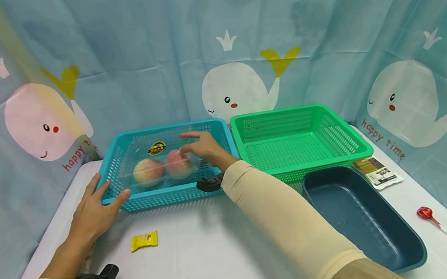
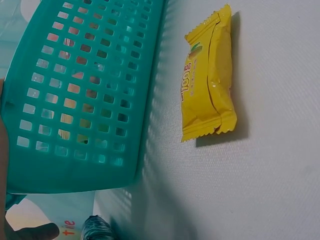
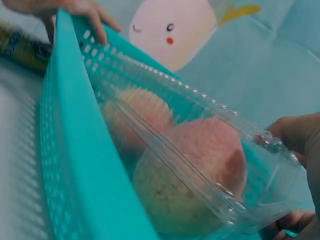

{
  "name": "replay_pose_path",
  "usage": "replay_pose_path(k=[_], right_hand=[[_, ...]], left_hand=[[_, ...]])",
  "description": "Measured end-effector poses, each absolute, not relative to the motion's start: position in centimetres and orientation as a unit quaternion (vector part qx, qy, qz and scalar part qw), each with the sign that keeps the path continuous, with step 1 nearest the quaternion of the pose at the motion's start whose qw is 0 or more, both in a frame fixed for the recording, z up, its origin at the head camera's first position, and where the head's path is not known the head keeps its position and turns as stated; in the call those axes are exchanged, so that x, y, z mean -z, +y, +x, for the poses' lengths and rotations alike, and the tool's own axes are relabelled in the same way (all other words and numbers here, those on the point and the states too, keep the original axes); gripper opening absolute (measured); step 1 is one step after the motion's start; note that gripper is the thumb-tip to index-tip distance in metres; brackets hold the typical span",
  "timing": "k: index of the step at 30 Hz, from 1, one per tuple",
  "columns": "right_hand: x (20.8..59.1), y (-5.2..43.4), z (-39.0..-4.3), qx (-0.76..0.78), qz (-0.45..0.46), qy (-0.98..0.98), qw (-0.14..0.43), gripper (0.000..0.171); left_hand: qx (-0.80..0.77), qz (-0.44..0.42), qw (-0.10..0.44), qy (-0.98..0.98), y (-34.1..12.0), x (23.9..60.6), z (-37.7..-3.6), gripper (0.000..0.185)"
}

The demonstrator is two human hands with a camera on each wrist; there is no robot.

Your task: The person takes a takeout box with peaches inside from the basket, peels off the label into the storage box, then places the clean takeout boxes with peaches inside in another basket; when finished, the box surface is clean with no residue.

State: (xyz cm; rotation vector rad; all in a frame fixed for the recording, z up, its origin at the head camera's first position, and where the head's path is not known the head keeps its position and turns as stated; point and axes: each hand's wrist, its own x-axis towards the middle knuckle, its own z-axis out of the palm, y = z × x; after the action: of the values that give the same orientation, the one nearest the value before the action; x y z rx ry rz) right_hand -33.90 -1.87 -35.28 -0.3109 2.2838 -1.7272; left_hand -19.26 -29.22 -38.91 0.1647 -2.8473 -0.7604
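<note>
A clear plastic clamshell box (image 1: 138,144) with two peaches (image 1: 148,171) inside lies in the blue basket (image 1: 163,196). My right hand (image 1: 207,149) is at the box's right end; in the right wrist view its fingers (image 3: 292,132) pinch the box edge. On the basket's left rim rests my left hand (image 1: 94,212), fingers extended and thumb near the front corner. The right wrist view shows fingertips of that hand lying over the rim. A yellow wrapped snack (image 2: 210,75) lies on the table in front of the basket.
A green basket (image 1: 304,166) stands right of the blue one. Before it is a dark blue tub (image 1: 363,215), with a brown-and-white packet (image 1: 376,173) and a red lollipop (image 1: 425,213) to its right. A yellow-green patterned package (image 3: 22,47) lies near the left hand, partly hidden.
</note>
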Motion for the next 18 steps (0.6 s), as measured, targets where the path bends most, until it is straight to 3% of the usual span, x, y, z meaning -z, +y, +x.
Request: replay_pose_path(k=[18], right_hand=[[32.9, -0.8, -31.3, 0.699, -0.074, 0.708, 0.076, 0.043]], left_hand=[[0.263, 0.058, 0.091, -0.959, -29.5, 38.9, -19.3, 0.091]])
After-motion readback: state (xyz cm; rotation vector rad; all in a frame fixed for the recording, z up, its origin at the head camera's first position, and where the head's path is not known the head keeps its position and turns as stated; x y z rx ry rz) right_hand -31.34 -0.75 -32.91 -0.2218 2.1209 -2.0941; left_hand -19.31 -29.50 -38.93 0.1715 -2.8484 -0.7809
